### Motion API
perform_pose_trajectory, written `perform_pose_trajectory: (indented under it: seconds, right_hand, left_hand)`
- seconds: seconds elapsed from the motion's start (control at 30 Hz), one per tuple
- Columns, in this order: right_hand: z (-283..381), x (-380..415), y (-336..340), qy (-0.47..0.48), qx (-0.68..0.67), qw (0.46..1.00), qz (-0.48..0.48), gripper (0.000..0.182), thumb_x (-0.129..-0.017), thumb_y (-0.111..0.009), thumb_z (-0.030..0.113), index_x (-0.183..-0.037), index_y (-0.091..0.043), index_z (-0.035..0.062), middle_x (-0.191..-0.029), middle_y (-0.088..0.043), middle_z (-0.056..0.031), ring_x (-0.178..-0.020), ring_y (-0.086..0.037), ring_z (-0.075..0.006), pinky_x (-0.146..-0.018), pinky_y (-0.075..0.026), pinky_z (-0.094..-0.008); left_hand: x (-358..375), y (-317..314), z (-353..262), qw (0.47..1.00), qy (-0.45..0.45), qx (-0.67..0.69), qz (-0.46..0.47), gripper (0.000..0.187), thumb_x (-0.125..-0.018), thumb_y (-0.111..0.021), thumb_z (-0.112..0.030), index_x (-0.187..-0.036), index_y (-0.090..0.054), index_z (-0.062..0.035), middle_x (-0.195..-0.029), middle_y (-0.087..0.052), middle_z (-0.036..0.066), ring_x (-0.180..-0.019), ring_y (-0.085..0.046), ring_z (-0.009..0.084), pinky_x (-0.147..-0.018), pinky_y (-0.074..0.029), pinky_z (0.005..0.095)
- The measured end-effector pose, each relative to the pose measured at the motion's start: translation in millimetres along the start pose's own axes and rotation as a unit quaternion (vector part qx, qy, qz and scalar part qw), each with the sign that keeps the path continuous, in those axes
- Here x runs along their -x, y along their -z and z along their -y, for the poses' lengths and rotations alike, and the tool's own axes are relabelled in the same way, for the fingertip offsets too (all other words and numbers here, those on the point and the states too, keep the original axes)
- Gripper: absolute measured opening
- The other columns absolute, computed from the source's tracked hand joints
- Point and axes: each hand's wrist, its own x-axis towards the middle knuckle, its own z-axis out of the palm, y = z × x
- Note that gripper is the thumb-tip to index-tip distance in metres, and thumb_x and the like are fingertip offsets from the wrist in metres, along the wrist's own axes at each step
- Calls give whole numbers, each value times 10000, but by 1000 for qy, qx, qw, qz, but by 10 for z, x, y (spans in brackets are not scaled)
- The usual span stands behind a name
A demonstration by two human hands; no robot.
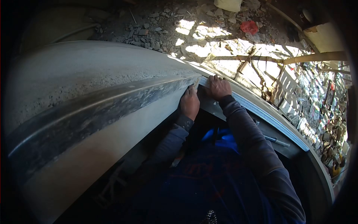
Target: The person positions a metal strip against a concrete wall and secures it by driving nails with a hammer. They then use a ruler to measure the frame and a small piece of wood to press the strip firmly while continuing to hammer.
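Observation:
My left hand [190,103] is closed at the end of a long, worn metal bar [112,100] that runs along the wall's top edge; fingertips pinch around its corner. Just to the right, my right hand [219,88] has its fingers bent over the near end of a ribbed silvery metal strip [264,117]. The strip lies along the ledge and runs away to the lower right. The two hands are close together but apart. Both palms are hidden.
A pale wall [130,138] slopes down at the left. A metal rod [278,141] lies below the strip. Beyond the ledge are rubble [149,33], a red plastic scrap [249,27], scattered litter and a bamboo pole [315,58].

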Motion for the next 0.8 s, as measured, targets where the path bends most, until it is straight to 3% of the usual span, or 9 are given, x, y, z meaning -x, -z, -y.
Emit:
perform_pose_trajectory:
  seconds: [0.03, 0.17, 0.27, 0.3, 0.33, 0.37, 0.4, 0.77, 0.8]
  right_hand:
    - [27, -87, -44, -1, -12, 1000, -7, 362, -870, -630, 364, -1047, -600, 49, -991, -659, -154, -876, -695, -312, -805, -524, -416]
    - [20, 1, 86, -22, -25, 999, 20, 368, -872, -648, 376, -1084, -614, 78, -1086, -607, -147, -1042, -659, -291, -861, -487, -443]
    - [-21, 4, -42, -21, -31, 999, -26, 374, -831, -666, 349, -1102, -632, 93, -1197, -605, -172, -985, -682, -296, -837, -495, -422]
    - [-44, 12, -147, -16, -67, 996, -52, 372, -830, -673, 365, -1083, -646, 94, -1175, -641, -175, -987, -687, -293, -845, -505, -422]
    - [9, 81, 11, -26, -63, 996, -62, 350, -828, -683, 384, -1024, -672, 93, -1045, -696, -160, -941, -703, -291, -816, -526, -420]
    - [-51, -4, -116, -14, -52, 997, -47, 425, -837, -678, 477, -1012, -647, 91, -949, -695, -146, -836, -703, -309, -725, -529, -443]
    - [-52, 12, -162, -8, -58, 994, -89, 401, -832, -690, 467, -958, -650, 89, -903, -697, -140, -821, -707, -311, -710, -537, -433]
    - [-27, 2, -95, -41, -109, 991, -61, 386, -791, -717, 428, -908, -679, 62, -871, -718, -141, -821, -718, -295, -687, -563, -414]
    - [-48, -33, -144, -28, -105, 993, -39, 498, -848, -661, 543, -996, -636, 68, -928, -690, -139, -787, -700, -323, -667, -558, -441]
  left_hand:
    - [-62, -65, 63, 999, -26, -8, -35, 249, -959, -586, -136, -1133, -572, 40, -981, -657, 266, -886, -651, 442, -735, -543, 494]
    - [-143, -6, 23, 999, 0, -1, 35, 260, -958, -581, -130, -1144, -575, 52, -1009, -658, 281, -901, -648, 448, -775, -540, 489]
    - [-118, -38, 69, 999, -45, 6, -10, 260, -981, -555, -126, -1169, -554, 53, -1030, -654, 279, -942, -643, 453, -781, -542, 494]
    - [-114, -4, 48, 999, -25, -7, 27, 299, -985, -552, -136, -1215, -533, 55, -1058, -655, 278, -956, -644, 451, -783, -541, 494]
    - [-100, -18, 32, 1000, -7, 17, 20, 308, -957, -577, -103, -1214, -548, 65, -1089, -644, 297, -1007, -621, 468, -839, -509, 508]
    - [-86, -68, 87, 1000, -23, -1, 13, 303, -955, -579, -100, -1209, -544, 63, -1103, -632, 304, -1020, -606, 479, -848, -496, 518]
    - [-86, -80, 120, 999, -32, 16, 17, 309, -958, -571, -99, -1216, -530, 65, -1122, -618, 312, -1028, -591, 494, -854, -485, 524]
    - [-64, -143, 109, 1000, -15, -16, 11, 299, -978, -559, -114, -1227, -505, 43, -1125, -615, 299, -1043, -597, 476, -843, -508, 513]
    - [-60, -187, 146, 999, -25, -23, -5, 297, -981, -557, -113, -1227, -503, 44, -1131, -614, 301, -1049, -598, 474, -844, -508, 514]
